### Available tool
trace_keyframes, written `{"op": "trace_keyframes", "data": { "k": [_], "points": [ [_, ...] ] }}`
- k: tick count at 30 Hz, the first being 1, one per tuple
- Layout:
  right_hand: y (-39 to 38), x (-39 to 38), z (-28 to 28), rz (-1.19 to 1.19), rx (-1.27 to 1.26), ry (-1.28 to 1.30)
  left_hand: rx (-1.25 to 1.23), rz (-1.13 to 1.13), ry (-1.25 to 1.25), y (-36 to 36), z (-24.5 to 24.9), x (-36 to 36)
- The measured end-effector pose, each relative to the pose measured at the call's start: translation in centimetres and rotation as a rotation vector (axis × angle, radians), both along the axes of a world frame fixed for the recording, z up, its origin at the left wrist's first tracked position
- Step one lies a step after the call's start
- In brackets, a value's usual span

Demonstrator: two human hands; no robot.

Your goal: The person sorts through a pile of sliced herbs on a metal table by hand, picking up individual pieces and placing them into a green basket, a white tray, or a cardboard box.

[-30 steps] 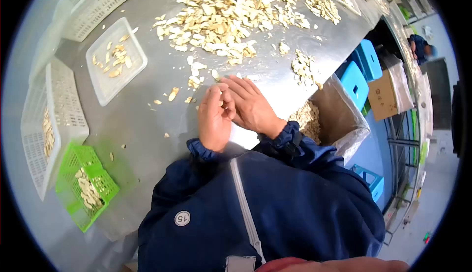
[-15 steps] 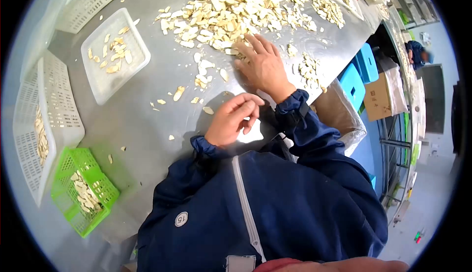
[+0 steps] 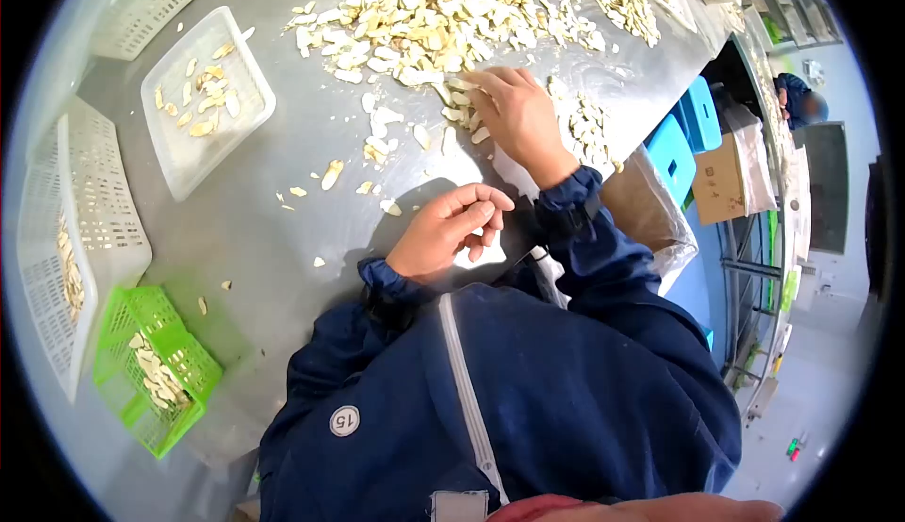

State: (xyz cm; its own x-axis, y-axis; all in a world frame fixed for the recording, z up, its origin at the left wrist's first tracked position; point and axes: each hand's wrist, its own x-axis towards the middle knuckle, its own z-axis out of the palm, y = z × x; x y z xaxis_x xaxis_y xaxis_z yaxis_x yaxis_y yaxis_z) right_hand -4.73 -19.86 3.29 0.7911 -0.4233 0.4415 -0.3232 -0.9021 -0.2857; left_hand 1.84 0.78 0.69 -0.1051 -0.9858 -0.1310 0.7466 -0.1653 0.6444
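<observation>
A wide heap of pale, brown-edged dried slices (image 3: 424,22) covers the far part of the metal table (image 3: 283,305). My right hand (image 3: 524,124) is at the heap's near edge, palm down, its fingers reaching left over some slices, fingertips partly hidden. Closer to my body, my left hand (image 3: 443,234) hovers over the table with its fingers curled and thumb against the index finger; I cannot tell what is in it. Scattered slices (image 3: 379,126) lie to the left of my right hand. A smaller pile of slices (image 3: 586,131) sits to its right.
On the left are a white tray (image 3: 174,159) with several slices, a white perforated basket (image 3: 118,178) and a green basket (image 3: 193,357). Beyond the table's right edge stand a lined box (image 3: 650,206), blue stools (image 3: 673,159) and a carton (image 3: 721,182). Another person (image 3: 799,102) is far right.
My right hand has shifted right and a little toward me, its fingers bending more; slices now show along the heap's near edge beside it. My left hand stays about where it was.
</observation>
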Motion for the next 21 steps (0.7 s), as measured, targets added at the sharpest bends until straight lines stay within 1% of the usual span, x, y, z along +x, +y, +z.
{"op": "trace_keyframes", "data": {
  "k": [1,4,7,8,11,12,15,16,18,19,20,21],
  "points": [
    [-0.1,0.6,-0.5,0.007,-0.069,-0.012,-0.001,0.003,0.008,0.0,-0.1,0.0],
    [0.3,0.3,-0.7,-0.046,-0.028,0.131,0.010,0.015,0.042,-0.1,-0.2,0.0],
    [0.3,-1.7,-1.3,-0.116,0.075,0.095,0.032,0.028,0.095,0.0,-0.2,0.1],
    [0.4,-2.6,-1.1,-0.123,0.185,0.065,0.039,0.029,0.109,0.0,-0.3,0.0],
    [1.2,-4.3,0.8,-0.220,0.350,0.020,0.070,0.059,0.158,0.0,-0.3,-0.2],
    [1.2,-4.9,1.2,-0.217,0.425,0.029,0.084,0.086,0.199,-0.1,-0.3,-0.2],
    [1.8,-6.3,3.0,0.001,1.076,0.070,0.123,0.160,0.299,-0.5,-0.4,-0.5],
    [1.9,-6.5,3.4,0.125,1.192,0.096,0.135,0.179,0.321,-0.5,-0.3,-0.4],
    [2.8,-5.8,2.7,-0.018,0.801,0.095,0.183,0.199,0.340,-0.4,0.1,-0.4],
    [3.0,-5.4,2.6,-0.071,0.590,0.116,0.160,0.169,0.278,-0.3,-0.3,-0.4],
    [2.5,-5.3,1.0,0.050,0.191,0.078,0.135,0.141,0.213,-0.1,-1.0,-0.5],
    [3.0,-4.9,0.4,0.137,0.241,0.048,0.111,0.114,0.148,-0.1,-0.8,-0.4]
  ]
}}
